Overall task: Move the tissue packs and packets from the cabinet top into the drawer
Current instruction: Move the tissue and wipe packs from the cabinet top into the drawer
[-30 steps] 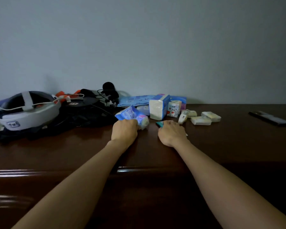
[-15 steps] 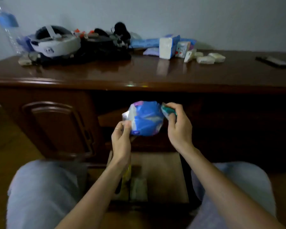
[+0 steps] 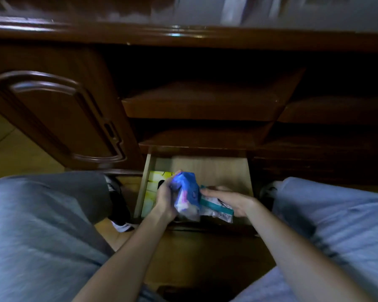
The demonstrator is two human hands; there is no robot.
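Over the open drawer, the left hand grips a blue tissue pack; the right hand holds a teal-striped packet. Labels blurred, unreadable.

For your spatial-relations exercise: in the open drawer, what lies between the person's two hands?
In the head view, the blue tissue pack, gripped by the left hand, and the teal-striped white packet under the right hand fill the gap.

Both forearms reach forward and down between knees. Left hand curled, gripping blue tissue pack upright. Right hand palm down, fingers pinching flat teal-striped packet, just right of left hand.
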